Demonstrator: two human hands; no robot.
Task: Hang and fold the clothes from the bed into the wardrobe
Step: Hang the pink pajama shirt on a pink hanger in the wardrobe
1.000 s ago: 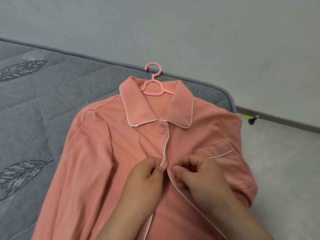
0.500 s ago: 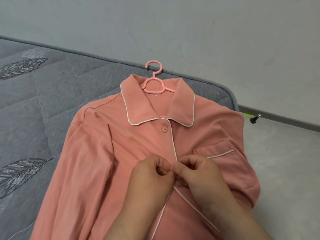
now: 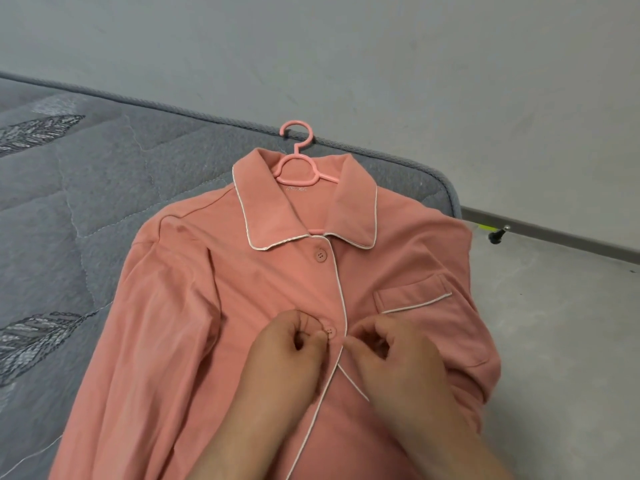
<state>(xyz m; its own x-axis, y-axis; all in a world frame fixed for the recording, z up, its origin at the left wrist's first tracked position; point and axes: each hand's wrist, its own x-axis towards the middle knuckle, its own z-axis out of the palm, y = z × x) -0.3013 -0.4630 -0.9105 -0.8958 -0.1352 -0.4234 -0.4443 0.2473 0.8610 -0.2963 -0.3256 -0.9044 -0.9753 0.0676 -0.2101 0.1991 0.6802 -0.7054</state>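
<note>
Left hand (image 3: 294,344) pinches pajama shirt (image 3: 194,323) beside second button (image 3: 329,331); right hand (image 3: 391,355) pinches placket edge (image 3: 343,306). Button, hidden earlier, now seated through hole. Shirt on hanger (image 3: 298,157), on mattress (image 3: 86,188) under hands; lower placket open

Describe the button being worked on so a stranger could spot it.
A pink shirt lies on the grey mattress. Two buttons show beside its white-piped front edge. It is the lower button, at the fingertips of the left hand; the top button sits untouched under the collar.
</note>
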